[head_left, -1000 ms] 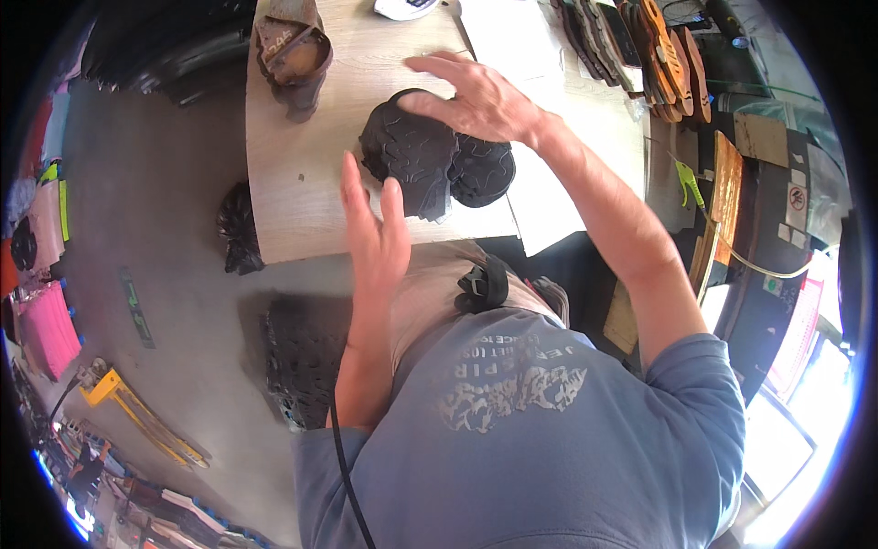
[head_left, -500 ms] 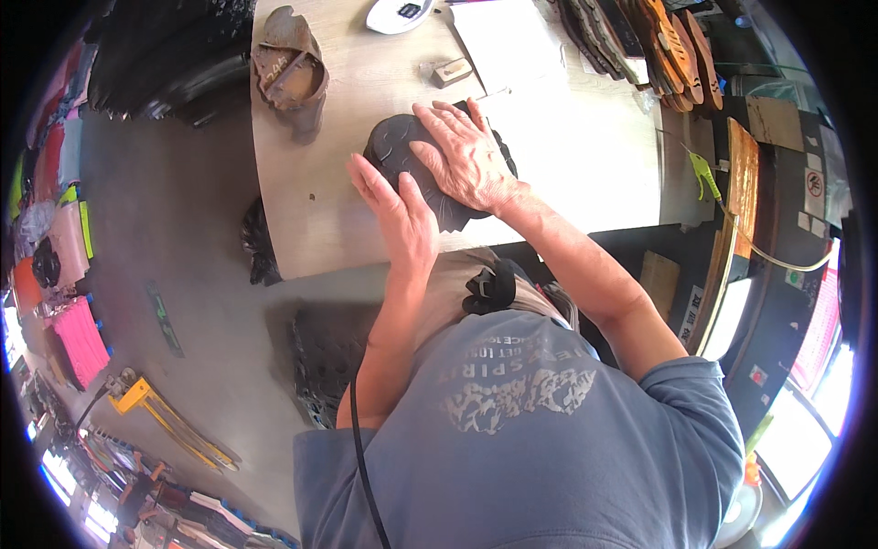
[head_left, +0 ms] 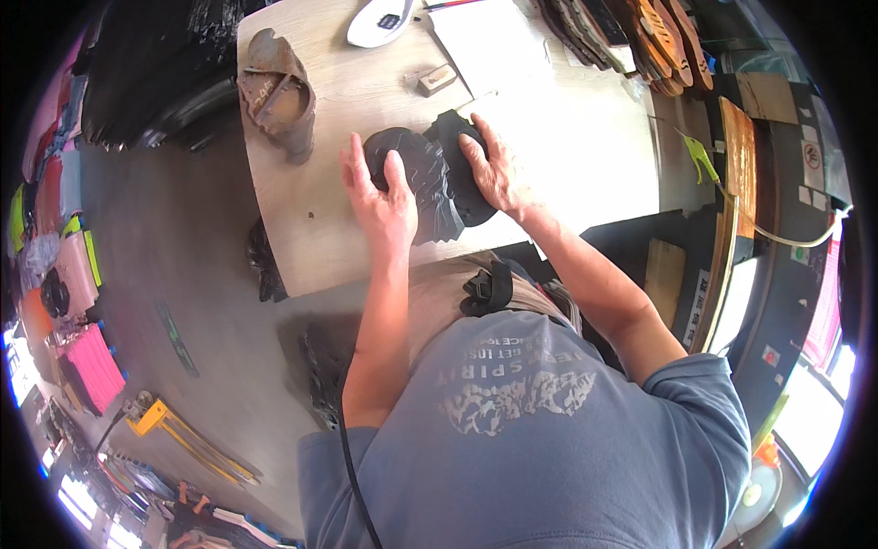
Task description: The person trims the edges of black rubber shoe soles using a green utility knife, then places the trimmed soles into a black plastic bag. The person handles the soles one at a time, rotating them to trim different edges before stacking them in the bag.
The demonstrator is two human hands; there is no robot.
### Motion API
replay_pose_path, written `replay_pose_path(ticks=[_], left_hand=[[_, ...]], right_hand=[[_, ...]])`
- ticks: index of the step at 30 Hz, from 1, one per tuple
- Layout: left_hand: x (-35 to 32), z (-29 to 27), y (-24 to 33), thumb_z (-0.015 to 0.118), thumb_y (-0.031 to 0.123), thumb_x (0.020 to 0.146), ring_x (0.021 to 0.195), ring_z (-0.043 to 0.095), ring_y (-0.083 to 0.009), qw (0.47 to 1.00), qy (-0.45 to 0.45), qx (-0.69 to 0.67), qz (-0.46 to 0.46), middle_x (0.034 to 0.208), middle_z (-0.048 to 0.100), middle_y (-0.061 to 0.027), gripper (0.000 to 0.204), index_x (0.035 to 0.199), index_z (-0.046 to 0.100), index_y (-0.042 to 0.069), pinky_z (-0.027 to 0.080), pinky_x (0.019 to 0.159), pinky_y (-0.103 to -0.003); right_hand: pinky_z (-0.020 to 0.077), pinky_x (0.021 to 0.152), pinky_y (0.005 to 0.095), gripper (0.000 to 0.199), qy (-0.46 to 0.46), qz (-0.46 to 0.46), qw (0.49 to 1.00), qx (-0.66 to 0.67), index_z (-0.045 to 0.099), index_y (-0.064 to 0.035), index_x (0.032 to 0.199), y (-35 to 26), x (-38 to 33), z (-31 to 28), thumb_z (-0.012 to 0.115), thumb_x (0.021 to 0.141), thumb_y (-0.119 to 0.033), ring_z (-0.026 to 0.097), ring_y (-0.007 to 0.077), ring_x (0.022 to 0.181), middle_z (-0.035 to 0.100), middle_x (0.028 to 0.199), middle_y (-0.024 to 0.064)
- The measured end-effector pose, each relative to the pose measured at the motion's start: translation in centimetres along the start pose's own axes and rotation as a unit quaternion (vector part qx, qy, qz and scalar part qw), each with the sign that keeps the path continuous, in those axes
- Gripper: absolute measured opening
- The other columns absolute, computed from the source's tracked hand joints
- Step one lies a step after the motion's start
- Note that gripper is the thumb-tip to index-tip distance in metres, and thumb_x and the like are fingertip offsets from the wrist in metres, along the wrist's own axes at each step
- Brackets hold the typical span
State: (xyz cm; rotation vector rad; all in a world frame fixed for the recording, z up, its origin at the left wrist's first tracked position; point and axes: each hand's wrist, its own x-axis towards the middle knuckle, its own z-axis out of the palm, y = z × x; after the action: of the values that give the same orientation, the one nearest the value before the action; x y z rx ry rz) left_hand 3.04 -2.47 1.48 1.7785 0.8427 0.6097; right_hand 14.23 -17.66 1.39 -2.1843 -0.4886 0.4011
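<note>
Between my hands on the tabletop lies a black, rounded thing wrapped in pleated black sheet material [head_left: 426,183]. Its kind is unclear; a ragged pleated edge runs down its middle. My left hand [head_left: 382,206] is beside its left part, fingers stretched and apart, the thumb against the black surface. At its right part, my right hand [head_left: 501,183] holds it with the thumb on top and the fingers along the far right side, which is partly hidden. Farther left sits a brown sandal-like shoe [head_left: 291,117] with a strap across it.
The light wooden table [head_left: 329,247] also bears a small block [head_left: 436,80], a white dish [head_left: 373,29] and white paper [head_left: 485,46]. Several brown sole-shaped pieces [head_left: 663,41] are stacked at the far right. A yellow-green air gun [head_left: 700,160] hangs right of the table.
My right hand has slid right, off the top of the black thing to its right side, uncovering the pleats. My left hand's thumb has come over its left part. The view has shifted slightly.
</note>
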Motion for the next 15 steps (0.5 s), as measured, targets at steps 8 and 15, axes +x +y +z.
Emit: replay_pose_path(ticks=[8,15], left_hand=[[-0.2,-0.3,-0.4,0.059,0.029,0.107,0.148,0.036,-0.0439,1.0,0.007,-0.018,0.022,0.159,0.033,-0.0321,0.055,0.157,0.043,0.014,0.036,0.117,-0.051],[-1.1,-1.2,-0.1,0.045,0.028,0.112,0.15,0.034,-0.0403,1.0,-0.015,-0.012,0.011,0.164,0.024,-0.0292,0.047,0.158,0.044,0.016,0.038,0.116,-0.047]], right_hand=[[0.0364,0.117,0.0535,0.067,0.075,-0.074,0.991,-0.086,0.05,0.0044,0.146,-2.4,-0.7,-0.6,0.067,0.098,-0.04,0.043,0.048,0.14,0.05,0.145,0.0309],[0.0345,0.118,0.0578,0.051,0.03,-0.192,0.968,-0.158,0.069,0.0029,0.121,-5.8,-5.5,-0.6,0.084,0.085,-0.03,0.04,0.048,0.142,0.05,0.146,0.0274]])
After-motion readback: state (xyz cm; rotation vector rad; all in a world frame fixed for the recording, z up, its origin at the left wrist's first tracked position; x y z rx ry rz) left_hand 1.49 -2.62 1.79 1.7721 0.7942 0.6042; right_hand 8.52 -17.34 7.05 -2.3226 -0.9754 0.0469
